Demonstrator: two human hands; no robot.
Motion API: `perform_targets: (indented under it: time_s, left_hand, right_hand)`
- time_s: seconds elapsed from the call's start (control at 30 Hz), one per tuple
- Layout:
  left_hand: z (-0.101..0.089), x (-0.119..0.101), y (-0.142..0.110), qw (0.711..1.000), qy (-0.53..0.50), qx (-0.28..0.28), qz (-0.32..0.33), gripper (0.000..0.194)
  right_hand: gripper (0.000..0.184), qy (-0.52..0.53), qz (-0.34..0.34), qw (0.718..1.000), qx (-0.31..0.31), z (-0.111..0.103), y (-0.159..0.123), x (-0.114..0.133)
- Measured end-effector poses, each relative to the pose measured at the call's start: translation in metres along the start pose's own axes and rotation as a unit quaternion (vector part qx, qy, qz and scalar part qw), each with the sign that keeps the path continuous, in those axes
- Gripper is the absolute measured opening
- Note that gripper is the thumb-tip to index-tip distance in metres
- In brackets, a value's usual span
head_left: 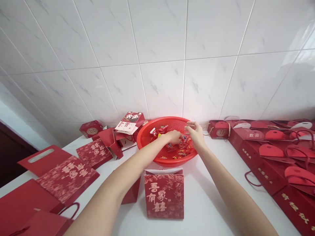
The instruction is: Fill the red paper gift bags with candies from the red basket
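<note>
A red plastic mesh basket stands against the wall, with wrapped candies inside, mostly red. My left hand reaches down into it, fingers curled among the candies; what they hold, if anything, is hidden. Over the basket's right side is my right hand, its fingers stretched out and apart, with nothing visible in them. In front of the basket, between my forearms, a red gift box with pale Chinese characters stands upright, its top open. Another dark red box is partly covered by my left forearm.
Several red gift boxes and bags lie at the left on the white table. A panda-printed box leans by the wall. Rows of red boxes with cord handles fill the right side, beside a small box. White tiles rise behind.
</note>
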State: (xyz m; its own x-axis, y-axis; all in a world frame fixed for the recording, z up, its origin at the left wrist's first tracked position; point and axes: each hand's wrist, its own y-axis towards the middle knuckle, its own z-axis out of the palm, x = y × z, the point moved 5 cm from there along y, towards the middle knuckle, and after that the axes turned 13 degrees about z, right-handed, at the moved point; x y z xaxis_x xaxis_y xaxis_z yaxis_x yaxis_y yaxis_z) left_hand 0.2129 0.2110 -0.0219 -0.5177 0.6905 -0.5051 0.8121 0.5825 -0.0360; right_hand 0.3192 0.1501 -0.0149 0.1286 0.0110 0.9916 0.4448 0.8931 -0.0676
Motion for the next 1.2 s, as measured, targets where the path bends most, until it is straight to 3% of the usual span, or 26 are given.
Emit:
perform_targets:
  time_s: [0.1, 0.2, 0.3, 0.47, 0.53, 0.6, 0.7, 0.8, 0.87, 0.93, 1.07, 1.2]
  left_hand:
    - [0.006, 0.008, 0.003, 0.999, 0.019, 0.026, -0.026, 0.016]
    - [0.000, 0.018, -0.003, 0.999, 0.014, 0.015, -0.046, 0.014]
    - [-0.016, 0.029, -0.010, 0.997, 0.001, -0.050, -0.060, 0.015]
    - [-0.048, 0.052, -0.018, 0.973, -0.004, -0.211, -0.094, 0.010]
    - [-0.054, 0.065, -0.022, 0.962, -0.007, -0.242, -0.123, 0.007]
    - [-0.055, 0.078, -0.026, 0.958, -0.017, -0.245, -0.150, 0.010]
    - [-0.047, 0.086, -0.028, 0.965, -0.050, -0.201, -0.162, 0.015]
    - [-0.035, 0.082, -0.025, 0.976, -0.097, -0.129, -0.145, 0.014]
    - [-0.031, 0.077, -0.023, 0.978, -0.117, -0.110, -0.130, 0.013]
    - [-0.035, 0.076, -0.022, 0.977, -0.119, -0.133, -0.120, 0.012]
    - [-0.050, 0.087, -0.027, 0.959, -0.093, -0.233, -0.130, 0.023]
    - [-0.048, 0.102, -0.030, 0.952, -0.101, -0.245, -0.152, 0.022]
  right_hand:
    - [0.029, 0.004, 0.001, 1.000, 0.006, 0.000, -0.001, 0.001]
    - [0.029, 0.006, 0.002, 1.000, 0.012, 0.000, -0.001, 0.001]
    - [0.028, 0.006, 0.003, 1.000, 0.017, 0.000, -0.001, 0.001]
    - [0.029, 0.004, 0.006, 1.000, 0.017, 0.000, -0.003, 0.001]
    - [0.029, 0.003, 0.007, 1.000, 0.019, 0.000, -0.004, 0.002]
    - [0.028, 0.003, 0.007, 1.000, 0.021, 0.000, -0.005, 0.002]
    - [0.027, 0.002, 0.006, 1.000, 0.025, 0.002, -0.006, 0.003]
    - [0.027, 0.000, 0.006, 1.000, 0.027, 0.003, -0.007, 0.003]
    - [0.027, -0.001, 0.005, 1.000, 0.029, 0.003, -0.007, 0.003]
    - [0.027, -0.003, 0.003, 0.999, 0.032, 0.003, -0.008, 0.003]
    - [0.026, -0.008, 0.003, 0.999, 0.038, 0.003, -0.010, 0.004]
    - [0.027, -0.016, 0.000, 0.999, 0.049, 0.005, -0.010, 0.004]
